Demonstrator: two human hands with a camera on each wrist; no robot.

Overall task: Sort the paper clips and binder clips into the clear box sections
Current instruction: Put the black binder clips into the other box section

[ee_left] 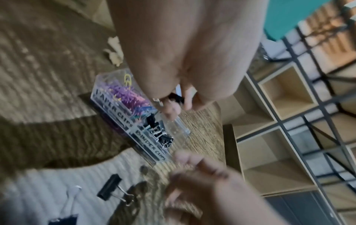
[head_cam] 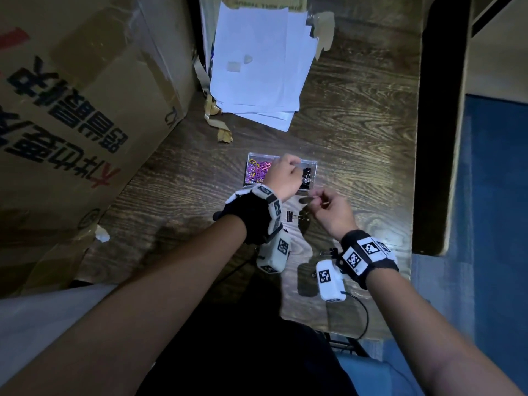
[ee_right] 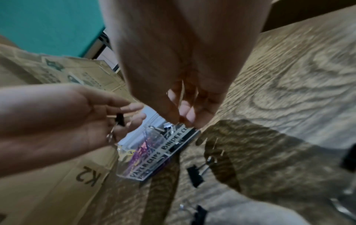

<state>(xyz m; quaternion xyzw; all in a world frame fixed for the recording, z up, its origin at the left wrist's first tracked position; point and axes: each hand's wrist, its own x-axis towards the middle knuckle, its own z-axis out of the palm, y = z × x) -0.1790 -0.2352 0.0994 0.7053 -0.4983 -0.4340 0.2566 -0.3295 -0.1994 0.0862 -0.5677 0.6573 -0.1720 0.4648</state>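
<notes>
A clear two-section box [head_cam: 311, 162] stands mid-table, labelled PAPER CLIPS and BINDER CLIPS [ee_left: 134, 129]. Coloured paper clips [head_cam: 257, 171] fill its left section and black binder clips [head_cam: 307, 176] lie in the right one. My left hand [head_cam: 297, 167] hovers over the box and pinches a small black binder clip [ee_right: 120, 119]. My right hand [head_cam: 314, 197] is by the box's near right corner, its fingers curled and pinching a thin pale clip [ee_right: 181, 94]. Loose black binder clips lie on the table near my wrists [head_cam: 293, 216] [head_cam: 328, 252].
A large cardboard box [head_cam: 71, 110] walls off the left side. At the back lies a stack of white paper [head_cam: 257, 67], with torn tape scraps [head_cam: 224, 134] beside it. The table edge [head_cam: 414, 167] runs along the right, with blue floor beyond.
</notes>
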